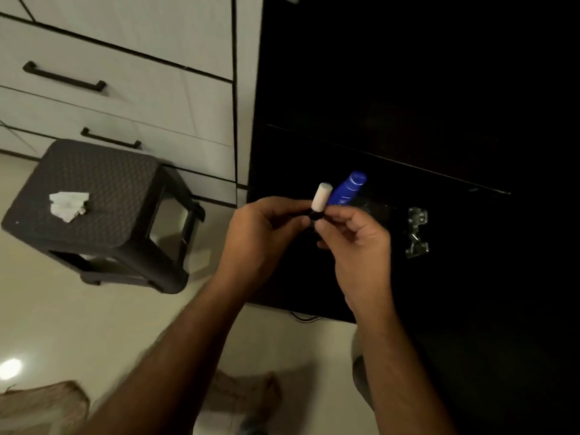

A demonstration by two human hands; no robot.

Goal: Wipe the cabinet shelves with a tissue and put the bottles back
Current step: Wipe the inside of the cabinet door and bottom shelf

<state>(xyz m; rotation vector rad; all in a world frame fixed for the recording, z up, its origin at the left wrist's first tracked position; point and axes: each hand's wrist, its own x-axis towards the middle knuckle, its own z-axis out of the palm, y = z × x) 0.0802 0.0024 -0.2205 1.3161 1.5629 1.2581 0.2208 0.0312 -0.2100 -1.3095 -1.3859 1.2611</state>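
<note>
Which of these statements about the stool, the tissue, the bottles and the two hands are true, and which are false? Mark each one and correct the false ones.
1. A crumpled tissue lies on the dark stool. True.
2. The blue bottle stands on the stool. False: it is over by the dark cabinet, behind the hands.
3. Both hands hold a small bottle with a white cap. True: the left hand and right hand pinch it between them.
4. The left hand is wiping a shelf with the tissue. False: the tissue lies untouched on the stool.
</note>
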